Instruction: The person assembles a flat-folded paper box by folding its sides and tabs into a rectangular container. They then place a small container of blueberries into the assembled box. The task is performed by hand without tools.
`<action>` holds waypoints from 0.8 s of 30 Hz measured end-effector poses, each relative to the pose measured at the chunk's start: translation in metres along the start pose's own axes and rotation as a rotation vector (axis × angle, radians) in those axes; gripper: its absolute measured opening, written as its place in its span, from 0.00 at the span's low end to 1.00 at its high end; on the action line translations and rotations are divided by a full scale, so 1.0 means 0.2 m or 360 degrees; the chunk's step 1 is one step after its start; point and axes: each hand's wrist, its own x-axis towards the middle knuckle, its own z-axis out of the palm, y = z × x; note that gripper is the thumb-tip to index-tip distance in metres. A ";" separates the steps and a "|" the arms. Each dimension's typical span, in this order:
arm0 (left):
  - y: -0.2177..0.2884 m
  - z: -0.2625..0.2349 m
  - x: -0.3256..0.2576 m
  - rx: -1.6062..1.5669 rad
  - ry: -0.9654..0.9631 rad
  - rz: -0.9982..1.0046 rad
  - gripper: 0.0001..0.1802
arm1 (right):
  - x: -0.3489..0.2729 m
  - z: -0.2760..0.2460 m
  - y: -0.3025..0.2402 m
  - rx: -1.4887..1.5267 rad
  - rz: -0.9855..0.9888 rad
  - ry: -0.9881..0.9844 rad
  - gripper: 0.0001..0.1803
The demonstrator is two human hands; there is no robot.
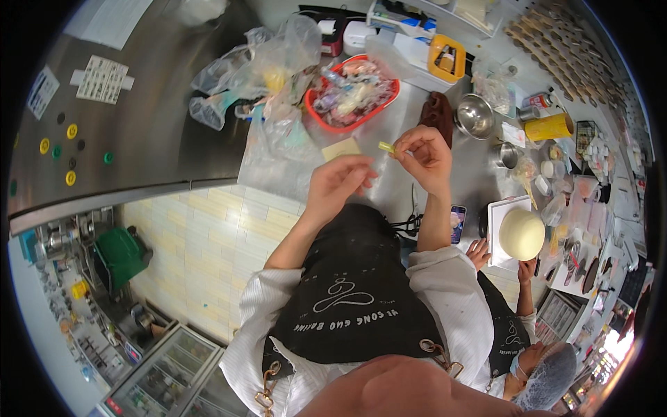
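Note:
Over the steel table [278, 156], my right hand [425, 158] pinches a small yellow-green tube-like piece [386, 146] between thumb and fingertips. It is too small to tell its kind. My left hand [339, 182] hovers just to the left, fingers loosely bent and apart, with nothing visible in them. Beyond my left hand lies a pale yellow square [340, 149], flat on the table. A red basket [310, 111] stands farther back, filled with crumpled clear plastic and coloured bits. Left of that basket, clear plastic bags [278, 62] are heaped.
A brown cloth-like item [436, 115], steel bowl [475, 117] and small steel cup [506, 156] stand to the right, with a phone [457, 224] nearer me. A co-worker [507, 326] at my right handles a pale dome-shaped cake [522, 235]. A green bin [119, 257] stands left.

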 end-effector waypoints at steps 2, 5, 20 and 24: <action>0.00 -0.02 0.00 0.0073 0.0031 0.0040 0.12 | -0.03 0.10 -0.01 -0.0335 -0.0017 -0.0036 0.21; 0.03 -0.06 -0.03 0.0157 0.0118 0.0186 0.11 | -0.04 0.25 -0.03 -0.0446 0.0022 -0.0043 0.25; -0.05 -0.13 -0.02 -0.0120 0.0323 0.0270 0.04 | -0.10 0.47 0.02 -0.0297 0.0403 0.0179 0.17; -0.10 -0.16 0.00 -0.0145 0.0236 0.0314 0.05 | -0.13 0.44 0.09 -0.0219 0.0392 0.0239 0.12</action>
